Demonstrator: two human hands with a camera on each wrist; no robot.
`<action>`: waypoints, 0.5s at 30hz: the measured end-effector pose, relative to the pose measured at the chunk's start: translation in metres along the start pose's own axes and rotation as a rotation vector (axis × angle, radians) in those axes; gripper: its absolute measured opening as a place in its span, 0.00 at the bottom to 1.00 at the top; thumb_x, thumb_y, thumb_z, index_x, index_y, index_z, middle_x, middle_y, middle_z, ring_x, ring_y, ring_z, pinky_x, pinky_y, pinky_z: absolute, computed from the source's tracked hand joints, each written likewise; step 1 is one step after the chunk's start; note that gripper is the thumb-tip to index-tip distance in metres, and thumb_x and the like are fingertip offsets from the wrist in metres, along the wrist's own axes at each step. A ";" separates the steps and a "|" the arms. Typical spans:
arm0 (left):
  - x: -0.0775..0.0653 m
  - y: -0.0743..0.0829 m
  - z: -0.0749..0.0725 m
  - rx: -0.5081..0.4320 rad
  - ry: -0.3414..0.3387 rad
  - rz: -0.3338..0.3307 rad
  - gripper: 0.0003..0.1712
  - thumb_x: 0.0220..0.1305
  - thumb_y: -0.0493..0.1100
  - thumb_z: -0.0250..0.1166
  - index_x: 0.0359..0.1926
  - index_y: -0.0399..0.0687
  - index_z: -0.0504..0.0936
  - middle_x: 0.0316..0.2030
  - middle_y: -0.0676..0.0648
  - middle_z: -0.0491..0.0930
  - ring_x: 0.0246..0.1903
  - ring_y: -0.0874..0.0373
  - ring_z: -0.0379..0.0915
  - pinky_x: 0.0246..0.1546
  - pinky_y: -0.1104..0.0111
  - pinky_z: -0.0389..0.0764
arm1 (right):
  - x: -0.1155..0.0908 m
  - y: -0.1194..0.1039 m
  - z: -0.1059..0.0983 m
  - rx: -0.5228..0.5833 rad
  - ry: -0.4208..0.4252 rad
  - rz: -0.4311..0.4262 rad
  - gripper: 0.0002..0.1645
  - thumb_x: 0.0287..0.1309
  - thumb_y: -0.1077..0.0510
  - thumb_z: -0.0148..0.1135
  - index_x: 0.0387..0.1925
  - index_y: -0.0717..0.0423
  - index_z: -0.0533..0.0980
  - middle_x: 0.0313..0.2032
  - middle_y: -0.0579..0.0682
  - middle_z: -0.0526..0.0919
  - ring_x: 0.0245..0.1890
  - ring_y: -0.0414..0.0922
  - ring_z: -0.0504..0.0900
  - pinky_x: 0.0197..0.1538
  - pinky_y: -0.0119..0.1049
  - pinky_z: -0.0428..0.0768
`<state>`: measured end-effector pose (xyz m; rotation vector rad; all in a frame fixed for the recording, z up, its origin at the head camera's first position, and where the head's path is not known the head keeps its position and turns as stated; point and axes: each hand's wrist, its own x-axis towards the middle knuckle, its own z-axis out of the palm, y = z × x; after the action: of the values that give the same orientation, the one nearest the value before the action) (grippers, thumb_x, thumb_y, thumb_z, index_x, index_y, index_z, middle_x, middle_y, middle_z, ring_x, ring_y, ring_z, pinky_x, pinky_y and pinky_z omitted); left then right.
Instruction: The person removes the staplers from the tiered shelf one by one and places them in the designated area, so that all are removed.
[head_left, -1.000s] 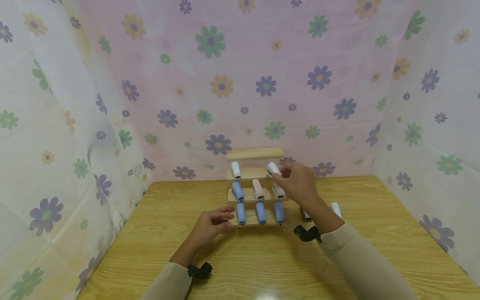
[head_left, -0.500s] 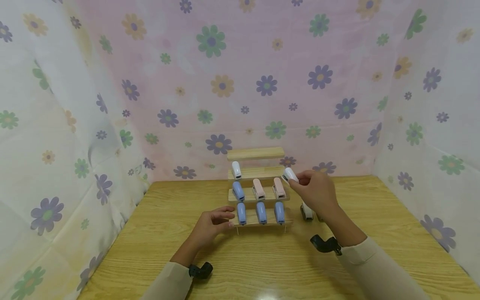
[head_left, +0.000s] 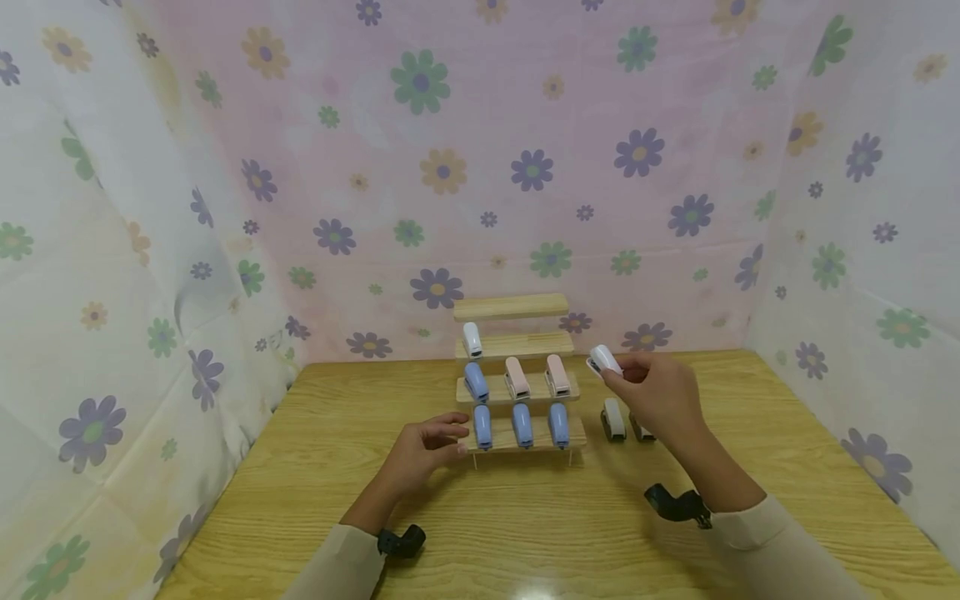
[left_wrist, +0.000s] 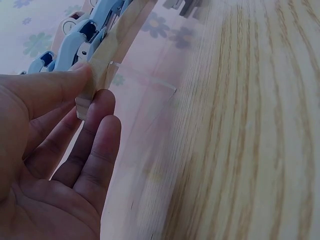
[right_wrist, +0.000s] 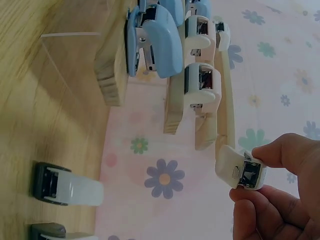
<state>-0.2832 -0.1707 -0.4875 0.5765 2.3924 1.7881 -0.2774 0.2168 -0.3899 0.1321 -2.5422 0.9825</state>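
Between the thumb and fingers of my right hand (head_left: 663,398) is a small white stapler (head_left: 604,360), held in the air off the right side of the tiered wooden shelf (head_left: 525,345). The right wrist view shows that stapler (right_wrist: 231,167) end-on. My left hand (head_left: 422,454) pinches the left end of the lowest board (left_wrist: 86,102), thumb above and fingers below. Three blue staplers (head_left: 522,426) stand on the lowest tier. Above them are one blue stapler (head_left: 476,382) and two pink staplers (head_left: 517,377). A white stapler (head_left: 472,340) sits at the left of the third tier.
Two more white staplers stand on the wooden table right of the shelf, one (head_left: 613,419) in plain view, the other (head_left: 642,428) partly behind my right hand. Clear supports (left_wrist: 145,77) carry the lowest board. Flowered cloth (head_left: 480,192) encloses the back and sides.
My right hand has drawn the white stapler away from the right end of the third tier, rightward and slightly down. Staplers on the table have come into view. My left hand stays put.
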 end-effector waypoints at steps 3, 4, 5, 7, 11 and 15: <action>0.000 0.001 0.000 -0.006 -0.002 0.002 0.17 0.66 0.43 0.74 0.54 0.46 0.89 0.68 0.45 0.77 0.55 0.48 0.83 0.48 0.71 0.85 | -0.003 0.004 -0.004 -0.002 0.003 0.011 0.20 0.64 0.44 0.71 0.46 0.56 0.87 0.37 0.55 0.91 0.33 0.49 0.88 0.25 0.37 0.82; 0.000 0.001 0.000 -0.003 -0.003 0.003 0.17 0.66 0.43 0.73 0.54 0.47 0.88 0.68 0.45 0.77 0.55 0.48 0.83 0.49 0.71 0.85 | -0.004 0.006 -0.005 -0.002 0.002 0.016 0.20 0.65 0.44 0.71 0.45 0.56 0.87 0.37 0.55 0.91 0.33 0.49 0.88 0.25 0.37 0.82; 0.000 0.001 0.000 -0.002 -0.004 0.009 0.17 0.66 0.43 0.73 0.55 0.46 0.88 0.68 0.45 0.77 0.56 0.48 0.82 0.50 0.71 0.85 | -0.005 0.008 -0.007 -0.003 0.000 0.025 0.21 0.65 0.43 0.70 0.46 0.57 0.87 0.37 0.56 0.91 0.33 0.49 0.88 0.25 0.37 0.82; 0.000 0.000 -0.001 0.004 -0.004 0.017 0.17 0.66 0.43 0.73 0.55 0.47 0.88 0.68 0.45 0.77 0.57 0.48 0.82 0.51 0.71 0.85 | -0.008 0.011 -0.010 -0.010 -0.002 0.035 0.22 0.65 0.42 0.70 0.45 0.57 0.87 0.37 0.56 0.91 0.33 0.49 0.88 0.26 0.37 0.81; 0.001 -0.002 -0.001 0.006 -0.005 0.022 0.17 0.66 0.43 0.73 0.55 0.47 0.88 0.68 0.45 0.77 0.58 0.49 0.82 0.53 0.70 0.84 | -0.012 0.019 -0.016 -0.035 -0.008 0.057 0.26 0.65 0.39 0.69 0.46 0.57 0.86 0.38 0.57 0.91 0.33 0.48 0.87 0.26 0.37 0.81; 0.001 -0.002 -0.001 0.005 -0.010 0.023 0.17 0.67 0.44 0.73 0.55 0.47 0.88 0.68 0.45 0.77 0.58 0.50 0.82 0.53 0.70 0.84 | -0.016 0.029 -0.020 -0.064 0.006 0.064 0.25 0.65 0.39 0.69 0.46 0.56 0.87 0.37 0.56 0.91 0.31 0.46 0.87 0.25 0.36 0.80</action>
<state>-0.2853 -0.1720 -0.4890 0.6144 2.3939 1.7852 -0.2622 0.2508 -0.4011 0.0296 -2.5837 0.9222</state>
